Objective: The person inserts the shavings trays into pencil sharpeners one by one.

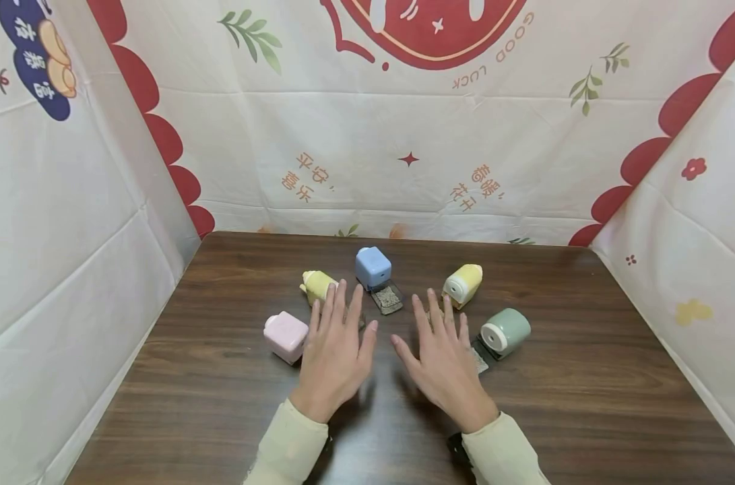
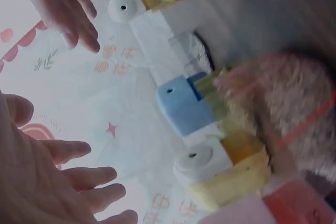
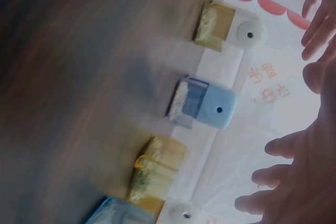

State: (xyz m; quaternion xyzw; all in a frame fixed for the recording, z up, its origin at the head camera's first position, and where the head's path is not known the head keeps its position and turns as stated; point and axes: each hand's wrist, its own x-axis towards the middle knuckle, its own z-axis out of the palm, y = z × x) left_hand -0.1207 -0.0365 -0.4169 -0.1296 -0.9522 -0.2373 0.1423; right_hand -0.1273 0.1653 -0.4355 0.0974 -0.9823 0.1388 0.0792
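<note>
Small pencil sharpeners stand in an arc on the table: pink (image 1: 285, 335), yellow (image 1: 318, 286), blue (image 1: 373, 266), a second yellow (image 1: 466, 281) and green (image 1: 508, 331). In front of the blue one, its clear shavings tray (image 1: 387, 298) sticks out, holding grey shavings. A similar tray (image 1: 486, 355) extends from the green one. My left hand (image 1: 335, 360), palm down with fingers spread, hovers beside the pink sharpener and partly covers the left yellow one. Likewise spread, my right hand (image 1: 447, 369) is left of the green sharpener. Neither hand holds anything.
The dark wooden table (image 1: 179, 404) has its back edge against a printed white cloth (image 1: 367, 121). Cloth also hangs along the left and right sides. Cream sleeves (image 1: 291, 441) cover both forearms.
</note>
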